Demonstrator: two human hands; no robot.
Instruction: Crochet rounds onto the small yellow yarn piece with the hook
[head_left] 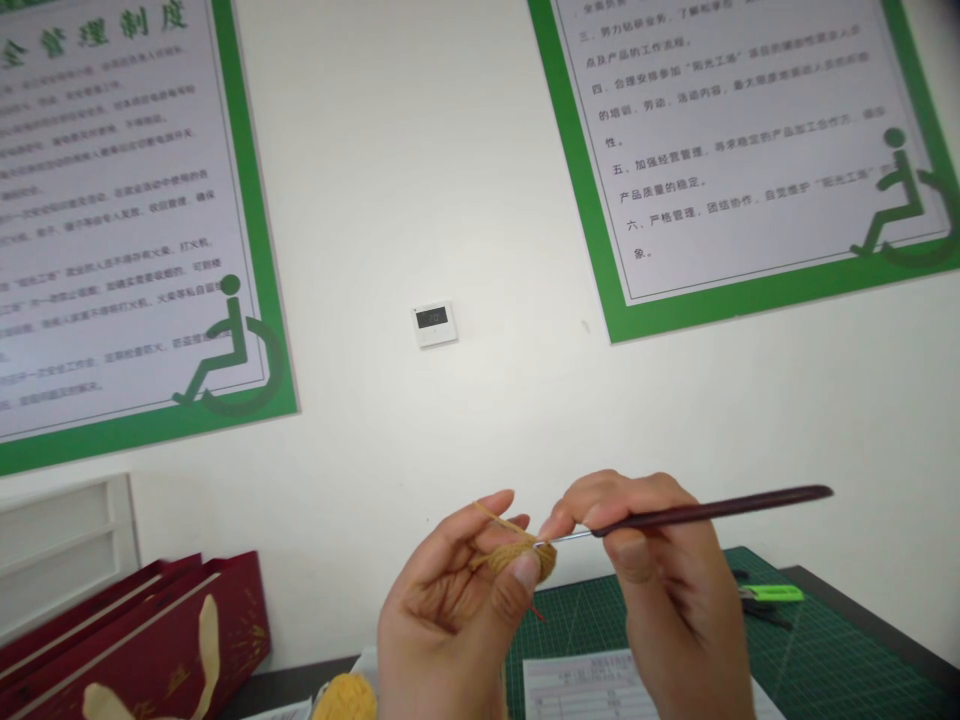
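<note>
My left hand (450, 610) is raised in front of me and pinches a small mustard-yellow crochet piece (525, 555) between thumb and fingers. A strand of yellow yarn (499, 520) runs over its forefinger. My right hand (660, 580) grips a crochet hook with a dark reddish-brown handle (712, 510). The handle points to the right. The hook's thin metal tip (566, 539) reaches into the crochet piece.
A green cutting mat (810, 650) lies on the dark table, with a printed sheet (577, 685) and a green-handled cutter (769, 595) on it. A yellow yarn ball (345, 697) sits at the bottom. Dark red gift bags (150, 640) stand at the left. Green-framed posters (120, 220) and a thermostat (435, 323) hang on the white wall.
</note>
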